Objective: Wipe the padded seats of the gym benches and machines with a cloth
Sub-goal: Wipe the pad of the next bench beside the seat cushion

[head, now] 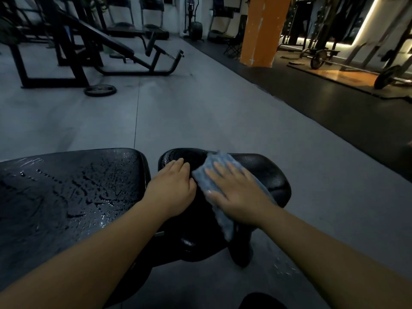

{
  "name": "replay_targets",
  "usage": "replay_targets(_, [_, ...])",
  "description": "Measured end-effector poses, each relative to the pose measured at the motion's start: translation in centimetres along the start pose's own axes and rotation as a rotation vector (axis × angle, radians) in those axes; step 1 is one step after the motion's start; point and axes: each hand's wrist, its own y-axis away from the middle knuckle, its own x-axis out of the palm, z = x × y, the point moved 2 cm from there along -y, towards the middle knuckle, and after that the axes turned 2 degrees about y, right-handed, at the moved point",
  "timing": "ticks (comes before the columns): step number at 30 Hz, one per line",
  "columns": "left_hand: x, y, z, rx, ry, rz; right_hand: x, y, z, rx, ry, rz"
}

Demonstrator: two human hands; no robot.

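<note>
Wiping the seat pad [267,175], 6 o'clock in view.
My right hand [236,192] presses the cloth [211,175] flat, fingers spread; my left hand [174,186], empty, braces at its 9 o'clock. I should overlap strokes evenly.

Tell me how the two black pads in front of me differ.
The left pad is wide and flat; the right pad is smaller and rounded. The left pad is covered in droplets and untouched; the right pad has the left hand and, under the right hand, the blue cloth on it. Both are black.
</note>
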Motion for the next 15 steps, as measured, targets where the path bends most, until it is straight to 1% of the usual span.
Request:
replay_targets(2, [0.0,0.3,-0.1,0.008,-0.01,-0.013,-0.1,1.8,-1.9,-0.018,-0.04,-0.001])
replay_targets(5, [0.1,0.6,-0.4,0.006,-0.029,-0.032,-0.5,-2.3,-4.4,0.161,-0.022,0.04])
replay_targets(7, [0.0,0.5,-0.4,0.009,-0.053,-0.032,-0.5,-5.9,-2.8,0.258,-0.011,0.105])
replay_targets(8, [0.0,0.4,-0.5,0.006,-0.055,-0.024,-0.5,-6.9,-1.4,0.249,-0.009,0.116])
replay_targets(9, [0.0,0.5,-0.4,-0.003,-0.047,-0.017,-0.4,-7.0,0.0,0.203,-0.003,0.106])
replay_targets(11, [-0.1,0.6,-0.1,-0.004,-0.019,-0.008,-0.2,-4.6,1.7,0.036,0.015,0.034])
replay_targets(13, [-0.4,1.0,0.3,0.004,-0.002,0.027,-0.1,-0.6,1.4,-0.111,-0.001,-0.002])
replay_targets(14, [-0.6,1.3,0.7,0.015,-0.006,0.041,-0.2,0.5,0.7,-0.133,-0.007,0.005])
replay_targets(15, [-0.8,1.5,1.0,0.028,-0.013,0.046,-0.3,0.4,-0.4,-0.111,-0.005,0.014])
